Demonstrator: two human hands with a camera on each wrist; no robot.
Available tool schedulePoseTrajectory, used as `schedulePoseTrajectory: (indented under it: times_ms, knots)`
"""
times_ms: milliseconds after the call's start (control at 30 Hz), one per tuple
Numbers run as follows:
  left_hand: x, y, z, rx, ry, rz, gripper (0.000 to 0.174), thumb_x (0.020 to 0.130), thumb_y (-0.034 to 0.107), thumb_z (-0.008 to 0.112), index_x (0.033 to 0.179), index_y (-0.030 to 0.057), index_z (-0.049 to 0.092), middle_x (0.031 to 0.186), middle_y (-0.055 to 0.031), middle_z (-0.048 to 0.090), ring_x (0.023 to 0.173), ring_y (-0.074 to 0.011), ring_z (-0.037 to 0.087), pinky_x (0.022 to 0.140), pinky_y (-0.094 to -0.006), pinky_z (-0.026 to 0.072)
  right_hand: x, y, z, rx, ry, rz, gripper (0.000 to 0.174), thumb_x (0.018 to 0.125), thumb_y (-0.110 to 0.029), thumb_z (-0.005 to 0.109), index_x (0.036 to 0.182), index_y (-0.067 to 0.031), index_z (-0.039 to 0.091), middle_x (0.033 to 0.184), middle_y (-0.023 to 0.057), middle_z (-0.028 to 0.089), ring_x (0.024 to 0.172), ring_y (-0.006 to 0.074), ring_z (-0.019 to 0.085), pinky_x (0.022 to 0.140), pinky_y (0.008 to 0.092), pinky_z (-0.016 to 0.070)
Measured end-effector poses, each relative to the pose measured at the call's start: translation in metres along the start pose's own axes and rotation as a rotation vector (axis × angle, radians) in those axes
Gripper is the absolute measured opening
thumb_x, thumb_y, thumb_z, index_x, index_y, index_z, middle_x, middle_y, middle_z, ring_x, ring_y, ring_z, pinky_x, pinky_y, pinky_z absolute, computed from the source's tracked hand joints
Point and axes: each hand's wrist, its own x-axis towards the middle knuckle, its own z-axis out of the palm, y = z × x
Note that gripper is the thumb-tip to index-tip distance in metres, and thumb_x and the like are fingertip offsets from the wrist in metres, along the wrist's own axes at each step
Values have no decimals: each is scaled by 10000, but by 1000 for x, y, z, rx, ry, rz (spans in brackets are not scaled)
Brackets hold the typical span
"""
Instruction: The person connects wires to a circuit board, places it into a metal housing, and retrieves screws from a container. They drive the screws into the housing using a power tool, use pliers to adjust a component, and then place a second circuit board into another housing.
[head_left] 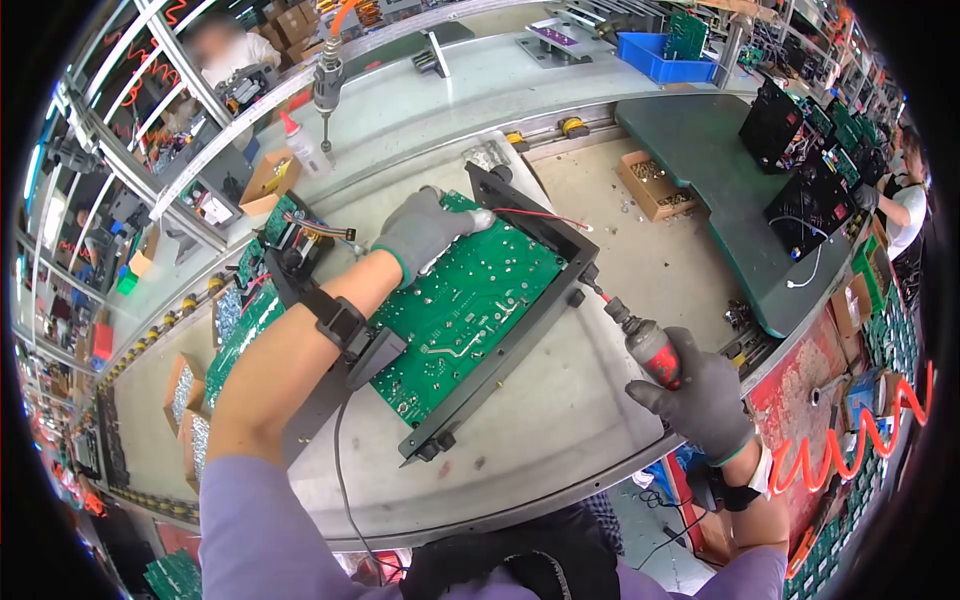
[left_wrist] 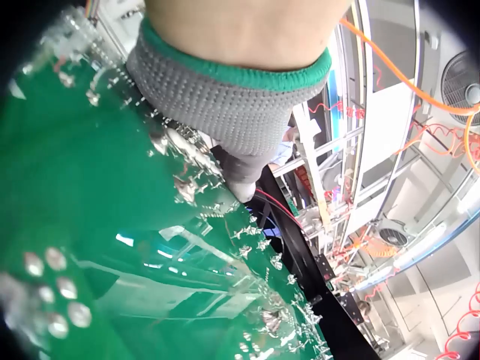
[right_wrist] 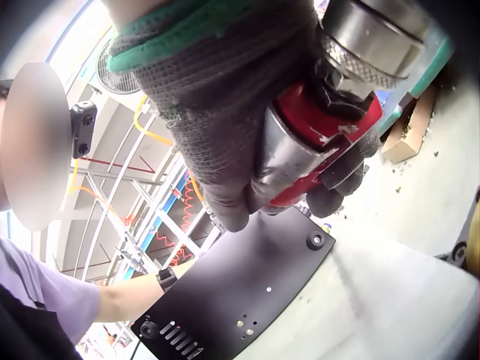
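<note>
My gloved left hand grips the far edge of a large green circuit board, solder side up. In the left wrist view one light-tipped finger lies at the board's edge; the other fingers are hidden. Along the board's right side runs a black metal panel with round feet, and its outer face with vent slots shows in the right wrist view. My gloved right hand grips a red and silver power screwdriver, its bit pointing up-left close to the panel's far right corner. A red wire crosses that corner.
Another screwdriver hangs beyond the board near a red-capped bottle. Cardboard boxes of small parts stand back right and left. A dark green board-like mat lies at right, bearing black assemblies. A coiled red hose hangs lower right.
</note>
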Motion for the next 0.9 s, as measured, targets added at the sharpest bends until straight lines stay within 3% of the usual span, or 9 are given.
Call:
schedulePoseTrajectory:
  times_ms: [67,233,600,900]
  knots:
    - [-7,11,-5,144,9,-18,776,685,600,733,1051,-70,594,900,-187,662,811,-266,666,744,-357,504,0,1,0,-100,43,-54,672,694,-437,789,1179,-63,513,682,169,624,656,377,642,590,454,483]
    - [-4,4,0,134,48,26,787,682,609,732,1054,-70,594,886,-179,665,795,-265,667,748,-362,503,4,10,6,-280,183,-196,648,698,-410,786,1181,-75,512,670,128,619,616,342,625,556,443,462]
    - [2,-6,6,-20,-22,-13,749,688,587,737,1045,-58,605,857,-164,663,748,-241,662,710,-337,504,6,4,-2,-306,169,-230,658,684,-400,799,1169,-62,509,668,127,614,614,341,621,546,440,454]
    - [-5,2,1,132,80,54,775,693,589,727,1073,-75,599,907,-184,665,793,-262,666,749,-351,501,8,8,4,-341,184,-173,669,641,-378,828,1173,-102,531,726,135,609,676,345,614,598,452,460]
